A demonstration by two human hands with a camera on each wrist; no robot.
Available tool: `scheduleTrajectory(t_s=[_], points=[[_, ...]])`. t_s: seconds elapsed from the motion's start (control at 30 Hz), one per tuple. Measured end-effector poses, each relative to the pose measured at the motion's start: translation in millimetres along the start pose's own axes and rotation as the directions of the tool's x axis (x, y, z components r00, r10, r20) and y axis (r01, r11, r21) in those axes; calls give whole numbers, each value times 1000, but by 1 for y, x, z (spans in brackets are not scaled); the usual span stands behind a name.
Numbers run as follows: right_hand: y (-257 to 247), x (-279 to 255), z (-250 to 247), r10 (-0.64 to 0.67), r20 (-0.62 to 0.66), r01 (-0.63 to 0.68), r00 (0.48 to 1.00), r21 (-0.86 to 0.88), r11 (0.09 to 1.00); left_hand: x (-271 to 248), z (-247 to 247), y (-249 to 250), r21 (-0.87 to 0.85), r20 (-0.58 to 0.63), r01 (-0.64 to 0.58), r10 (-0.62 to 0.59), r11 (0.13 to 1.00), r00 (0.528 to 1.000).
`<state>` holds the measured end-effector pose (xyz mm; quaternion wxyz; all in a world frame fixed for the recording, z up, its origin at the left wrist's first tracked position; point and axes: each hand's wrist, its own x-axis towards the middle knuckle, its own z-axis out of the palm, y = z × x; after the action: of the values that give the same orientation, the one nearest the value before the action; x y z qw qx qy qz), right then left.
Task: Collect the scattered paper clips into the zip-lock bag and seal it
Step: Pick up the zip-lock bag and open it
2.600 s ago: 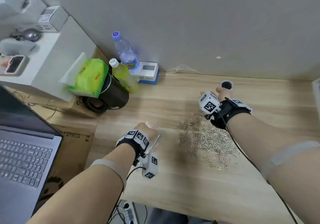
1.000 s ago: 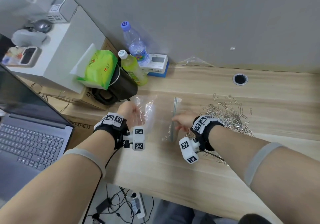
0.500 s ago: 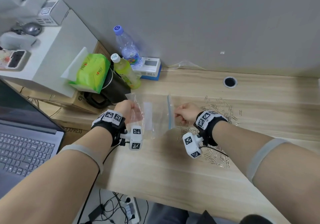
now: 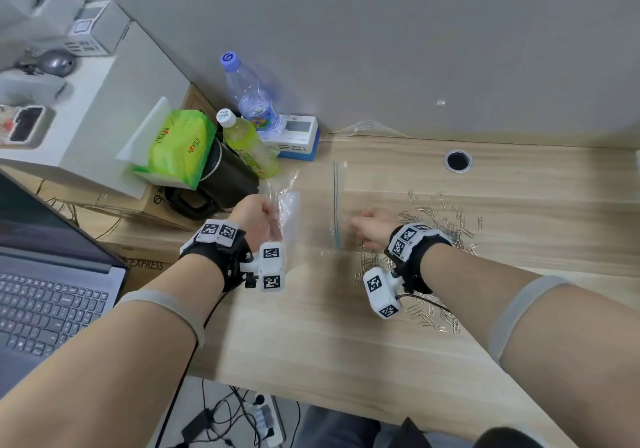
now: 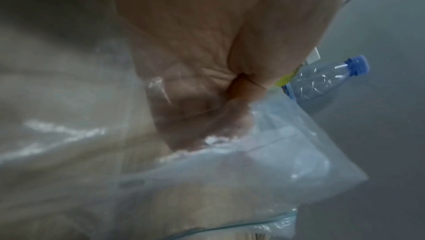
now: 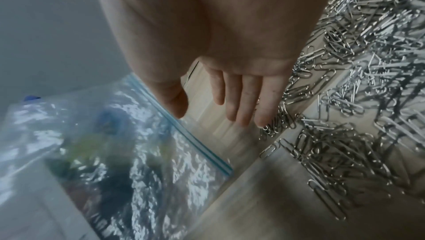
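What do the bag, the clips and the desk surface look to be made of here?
Zip-lock bag: thin clear plastic film, glossy and crinkled, with a blue zip strip. Paper clips: bent wire, bright silvery shine, so probably steel. Desk: pale wood grain, matte; solid wood or laminate, cannot tell.

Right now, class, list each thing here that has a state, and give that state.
zip-lock bag: held up, no clips seen inside
paper clips: loose on the desk
left hand: grips the bag
right hand: fingers straight, holds nothing
water bottle: capped
laptop: lid open
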<state>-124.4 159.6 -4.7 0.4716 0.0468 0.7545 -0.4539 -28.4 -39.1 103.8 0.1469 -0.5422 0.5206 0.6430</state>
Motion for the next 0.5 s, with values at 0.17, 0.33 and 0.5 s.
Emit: scheduleTrajectory(t_s=[0.17, 0.33, 0.5], points=[[-15, -1, 1, -114, 65, 103, 991, 152, 983, 3, -1, 1, 0, -24, 0, 0, 1000, 1000], [-24, -5, 0, -165, 195, 115, 967, 243, 963, 12, 2, -4, 25, -99, -33, 36, 999, 994], [-25, -4, 2, -153, 234, 98, 960, 228, 969, 20, 0, -6, 17, -116, -15, 17, 1000, 993]])
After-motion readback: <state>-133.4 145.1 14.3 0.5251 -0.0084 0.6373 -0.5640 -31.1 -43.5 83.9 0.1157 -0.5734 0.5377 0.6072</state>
